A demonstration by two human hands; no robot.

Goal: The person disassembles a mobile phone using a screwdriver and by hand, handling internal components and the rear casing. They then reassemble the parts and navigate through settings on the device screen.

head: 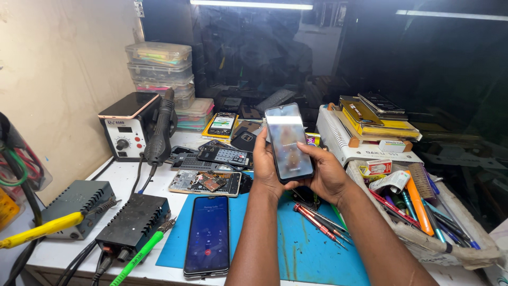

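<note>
Both my hands hold one black smartphone (287, 142) upright above the bench, its glossy screen facing me. My left hand (266, 168) wraps the phone's left edge and back. My right hand (327, 172) cups the right edge, with the thumb lying across the screen's right side. Below them a blue work mat (290, 248) covers the bench. A second smartphone (208, 235) lies flat on the mat at the left, its screen lit dark blue. An opened phone with bare circuit board (206, 182) lies just beyond the mat.
Red-handled screwdrivers (318, 222) lie on the mat under my right wrist. A tray of pens and tools (423, 212) stands at the right, a hot-air station (128, 127) and black power boxes (133, 223) at the left. Stacked plastic boxes (160, 71) rise behind.
</note>
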